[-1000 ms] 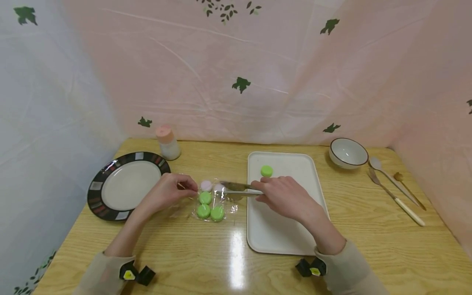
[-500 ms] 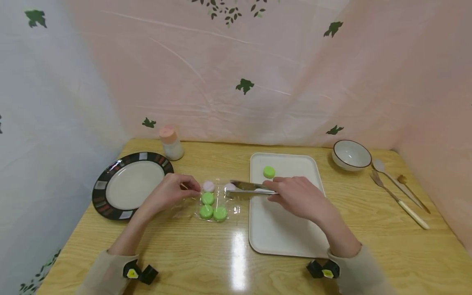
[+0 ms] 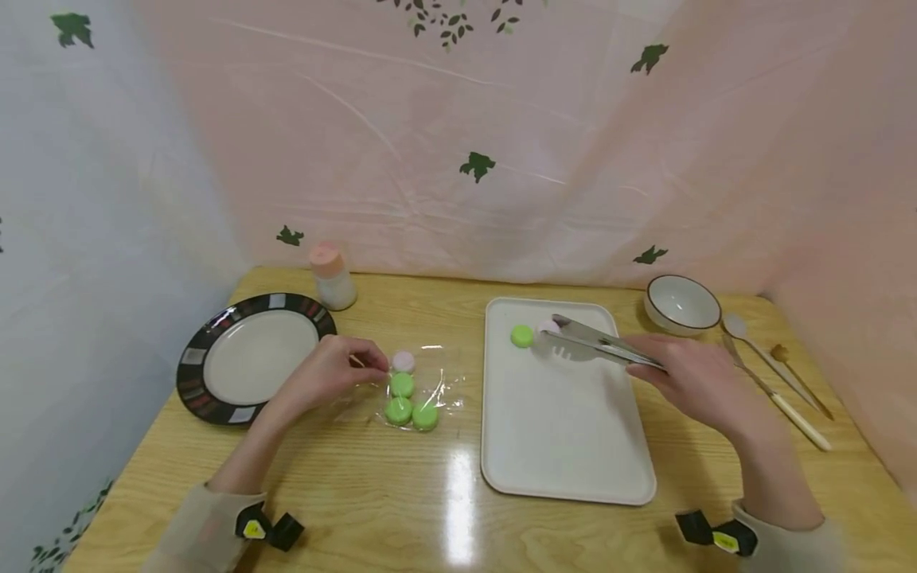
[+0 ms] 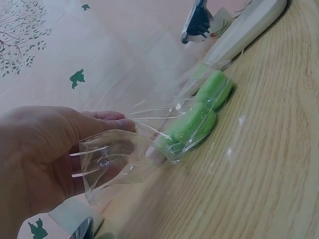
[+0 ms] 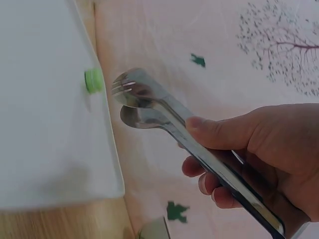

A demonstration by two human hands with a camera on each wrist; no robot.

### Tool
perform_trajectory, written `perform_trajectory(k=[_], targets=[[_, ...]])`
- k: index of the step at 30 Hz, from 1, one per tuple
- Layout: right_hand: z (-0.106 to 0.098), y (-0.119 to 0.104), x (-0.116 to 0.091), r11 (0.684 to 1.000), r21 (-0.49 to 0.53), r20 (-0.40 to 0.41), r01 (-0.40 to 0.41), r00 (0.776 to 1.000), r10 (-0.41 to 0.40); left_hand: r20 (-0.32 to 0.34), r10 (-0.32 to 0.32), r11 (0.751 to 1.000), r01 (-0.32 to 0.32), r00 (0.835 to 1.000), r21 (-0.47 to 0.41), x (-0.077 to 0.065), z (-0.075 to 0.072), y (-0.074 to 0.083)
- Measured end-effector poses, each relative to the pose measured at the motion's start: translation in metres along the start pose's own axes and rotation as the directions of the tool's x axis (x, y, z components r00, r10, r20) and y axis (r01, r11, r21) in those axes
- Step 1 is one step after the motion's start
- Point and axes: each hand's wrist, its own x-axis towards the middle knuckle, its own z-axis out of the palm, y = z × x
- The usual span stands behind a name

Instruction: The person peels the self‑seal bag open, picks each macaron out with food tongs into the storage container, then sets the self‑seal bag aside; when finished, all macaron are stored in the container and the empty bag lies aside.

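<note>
"Tongs point(image 3: 602, 342) are reaching over the tray point(image 3: 566, 446) now, and a pink macaron point(image 3: 548, 328) is showing between their tips; half a second ago both were sitting over at the clear bag point(image 3: 438, 386)."

"And what's lying furthest left?"

"A dark-rimmed plate point(image 3: 193, 362) is lying there, and a pink-lidded shaker point(image 3: 333, 282) is standing behind it, a little to the right."

"What is the left hand point(image 3: 337, 370) doing?"

"Its thumb and fingertips are pinching the left end of the bag, just beside the plate. Inside, another pink macaron point(image 3: 403, 362) and three green macarons point(image 3: 402, 385) are resting in a cluster on the table point(image 3: 387, 493)."

"And on the tray?"

"One green macaron point(image 3: 521, 336) is sitting near the far end, with the first pink one just to its right. I'm not managing to tell whether the tongs are squeezing that one or whether it's touching the tray."

"How is the right hand point(image 3: 691, 382) holding them?"

"Its fingers are curling round the arms of the tongs, thumb on top. Beyond it, a bowl point(image 3: 673, 318) is standing, and a spoon point(image 3: 762, 350), a fork point(image 3: 788, 406) and a small brown spoon point(image 3: 809, 388) are lying at the far right."
</note>
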Motion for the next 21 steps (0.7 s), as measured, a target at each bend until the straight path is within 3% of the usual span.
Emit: perform_trajectory(k=[7,21], targets=[[0.002,0.024,-0.009,0.998,-0.007,0.059,-0.065,0.996,0.066,-0.002,0.014,1.000,-0.014,1.000,-0.003,0.000,0.001,-0.002],[0.012,0.028,-0.007,0.997,-0.016,0.093,-0.070,0.993,0.071,-0.007,0.014,1.000,-0.014,1.000,0.009,-0.001,0.000,0.000]])
